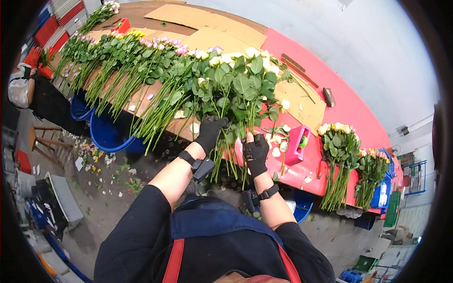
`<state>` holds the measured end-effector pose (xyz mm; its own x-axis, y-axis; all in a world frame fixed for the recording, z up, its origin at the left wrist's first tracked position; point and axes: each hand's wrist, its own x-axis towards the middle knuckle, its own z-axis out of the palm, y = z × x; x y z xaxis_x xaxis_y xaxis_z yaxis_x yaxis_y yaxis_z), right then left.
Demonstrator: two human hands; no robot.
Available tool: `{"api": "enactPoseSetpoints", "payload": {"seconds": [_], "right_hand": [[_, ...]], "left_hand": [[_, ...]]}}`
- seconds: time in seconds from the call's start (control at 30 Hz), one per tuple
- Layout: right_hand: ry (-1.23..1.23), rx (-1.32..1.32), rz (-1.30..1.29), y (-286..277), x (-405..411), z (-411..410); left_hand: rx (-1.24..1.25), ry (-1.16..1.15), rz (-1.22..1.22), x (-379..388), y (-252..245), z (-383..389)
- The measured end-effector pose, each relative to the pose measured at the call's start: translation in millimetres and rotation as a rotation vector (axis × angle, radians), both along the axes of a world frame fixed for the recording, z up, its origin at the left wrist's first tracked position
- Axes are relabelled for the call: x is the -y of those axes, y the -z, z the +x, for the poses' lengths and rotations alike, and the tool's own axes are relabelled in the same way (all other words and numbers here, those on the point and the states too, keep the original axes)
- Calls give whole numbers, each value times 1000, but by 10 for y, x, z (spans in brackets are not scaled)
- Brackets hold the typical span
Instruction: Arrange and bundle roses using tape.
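Observation:
My left hand (pixel 211 131), in a black glove with bare fingertips, is curled around green rose stems at the table's front edge. Just to its right, my right hand (pixel 256 152) wears a matching glove and grips several rose stems, its bare thumb pressed against them. Above both hands spread the leaves and cream heads of the white roses (pixel 244 83); the foliage partly hides the fingers. The lower stem ends hang past the table edge. Loose petals (pixel 276 152) and metal pruning shears (pixel 277 131) lie beside my right hand.
A pink tape dispenser (pixel 296 150) stands right of my hands. Tied rose bunches (pixel 339 148) lie farther right. More roses (pixel 141 63) line the table leftward, above a blue bucket (pixel 106 136). A brush (pixel 293 63) lies behind. At far left, a person in red gloves (pixel 35 56) handles stems.

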<state>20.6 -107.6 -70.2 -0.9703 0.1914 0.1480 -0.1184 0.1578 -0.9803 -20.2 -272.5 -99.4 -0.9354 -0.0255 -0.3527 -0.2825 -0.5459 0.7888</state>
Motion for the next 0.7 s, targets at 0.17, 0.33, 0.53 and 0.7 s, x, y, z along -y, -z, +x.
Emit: {"api": "enactPoseSetpoints", "payload": {"seconds": [0.17,0.33,0.53,0.7], "right_hand": [[-169,378,-75,-58,-110,-31],[-205,313,-122,84,-154,-3],[-213,283,1,453,-435,4],[-242,-311,807,265,-343,-18]], "left_hand": [[-54,221,505,-25,43,111],[-31,159,283,-144,6,220],[-16,123,85,-87,-22,324],[36,199,-355,43,-429,570]]}}
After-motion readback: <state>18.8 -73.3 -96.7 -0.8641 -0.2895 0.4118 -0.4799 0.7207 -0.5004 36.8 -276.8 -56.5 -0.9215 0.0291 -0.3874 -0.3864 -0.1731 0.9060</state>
